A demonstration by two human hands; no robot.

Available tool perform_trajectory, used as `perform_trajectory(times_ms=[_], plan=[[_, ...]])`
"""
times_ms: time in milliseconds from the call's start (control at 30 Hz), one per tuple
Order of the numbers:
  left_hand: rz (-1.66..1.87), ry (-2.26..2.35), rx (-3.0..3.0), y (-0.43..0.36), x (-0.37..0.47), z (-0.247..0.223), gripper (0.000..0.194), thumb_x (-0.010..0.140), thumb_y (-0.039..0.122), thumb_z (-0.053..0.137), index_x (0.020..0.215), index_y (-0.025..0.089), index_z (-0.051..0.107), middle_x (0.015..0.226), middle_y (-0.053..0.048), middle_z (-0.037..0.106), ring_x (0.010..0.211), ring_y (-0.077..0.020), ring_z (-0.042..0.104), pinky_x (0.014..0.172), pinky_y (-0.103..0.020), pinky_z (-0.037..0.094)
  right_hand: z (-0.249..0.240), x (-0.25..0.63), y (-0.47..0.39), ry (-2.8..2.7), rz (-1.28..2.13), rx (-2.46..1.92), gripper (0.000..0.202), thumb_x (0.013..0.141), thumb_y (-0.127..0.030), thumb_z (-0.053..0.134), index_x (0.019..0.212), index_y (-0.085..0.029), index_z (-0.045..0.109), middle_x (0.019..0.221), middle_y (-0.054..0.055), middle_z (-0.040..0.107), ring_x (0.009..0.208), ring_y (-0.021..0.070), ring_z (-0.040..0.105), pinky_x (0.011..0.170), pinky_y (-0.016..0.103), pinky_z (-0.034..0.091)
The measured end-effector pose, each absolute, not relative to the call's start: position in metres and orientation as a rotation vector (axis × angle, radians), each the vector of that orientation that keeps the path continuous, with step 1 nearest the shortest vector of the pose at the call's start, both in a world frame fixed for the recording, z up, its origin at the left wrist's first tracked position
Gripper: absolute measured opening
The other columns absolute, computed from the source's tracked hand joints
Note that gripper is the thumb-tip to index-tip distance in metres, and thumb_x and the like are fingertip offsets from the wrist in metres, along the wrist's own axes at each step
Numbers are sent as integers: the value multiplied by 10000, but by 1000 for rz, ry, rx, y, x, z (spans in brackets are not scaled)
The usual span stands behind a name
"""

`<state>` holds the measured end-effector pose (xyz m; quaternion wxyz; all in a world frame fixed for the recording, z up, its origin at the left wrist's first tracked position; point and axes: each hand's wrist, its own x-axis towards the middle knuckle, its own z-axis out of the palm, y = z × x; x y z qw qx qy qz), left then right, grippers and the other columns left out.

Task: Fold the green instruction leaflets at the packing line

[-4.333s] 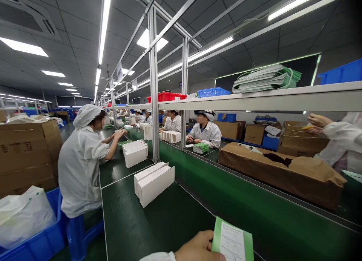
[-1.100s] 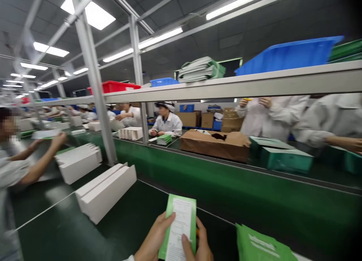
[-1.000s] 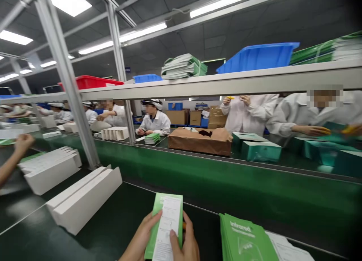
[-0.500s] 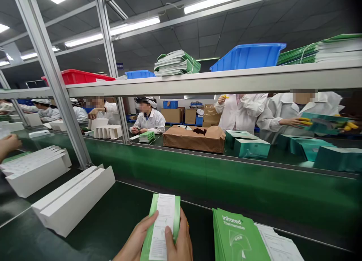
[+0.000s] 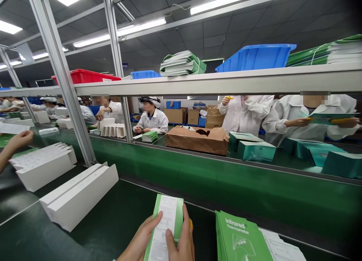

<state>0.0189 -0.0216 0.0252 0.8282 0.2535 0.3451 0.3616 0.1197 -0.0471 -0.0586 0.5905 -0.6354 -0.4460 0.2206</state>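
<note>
Your left hand [image 5: 140, 242] & right hand [image 5: 181, 240] both pinch the green leaflet [image 5: 164, 227] w/ a white sheet on top, bottom center of frame. Nothing's set down yet, I'd judge; green booklet stack [image 5: 240, 238] lies just right, white boxes [image 5: 79, 195] lower left.

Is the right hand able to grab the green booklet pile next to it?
Probably yes: the green booklet pile lies just beside the right hand with nothing between, though that hand holds a leaflet.
</note>
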Motion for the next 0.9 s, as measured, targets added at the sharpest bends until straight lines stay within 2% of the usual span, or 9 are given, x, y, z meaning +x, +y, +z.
perform_trajectory(times_ms=[167,433,700,800,900], plan=[[788,765,589,-21,21,22,525,823,346,651,1242,71,495,1085,-159,681,1030,-329,631,760,-380,525,-60,119,-46,-1027,497,-1497,585,910,-415,369,1454,-274,205,1291,137,473,1013,283,622,682,352,544],[779,743,586,-22,21,20,502,827,356,643,1228,81,520,1042,-146,697,999,-318,646,739,-368,527,-57,118,-47,-1024,525,-1470,575,918,-422,347,1454,-273,203,1338,144,435,1002,278,625,693,364,539],[782,724,554,-21,21,23,467,826,358,642,1203,94,560,1047,-131,701,1021,-293,638,828,-358,505,-54,119,-48,-975,573,-1491,582,901,-455,361,1446,-295,233,1334,134,438,967,282,636,615,349,541],[821,683,578,-21,23,22,423,831,343,634,1158,77,602,1024,-148,706,1019,-298,638,873,-370,484,-49,120,-49,-961,594,-1516,586,884,-451,374,1430,-264,274,1285,141,467,915,270,648,656,361,549],[854,590,681,-17,24,13,409,820,331,641,1112,43,639,999,-180,707,1017,-323,635,902,-398,462,-46,122,-47,-963,551,-1532,607,856,-398,389,1413,-170,315,1180,180,508,935,301,632,719,393,546]])
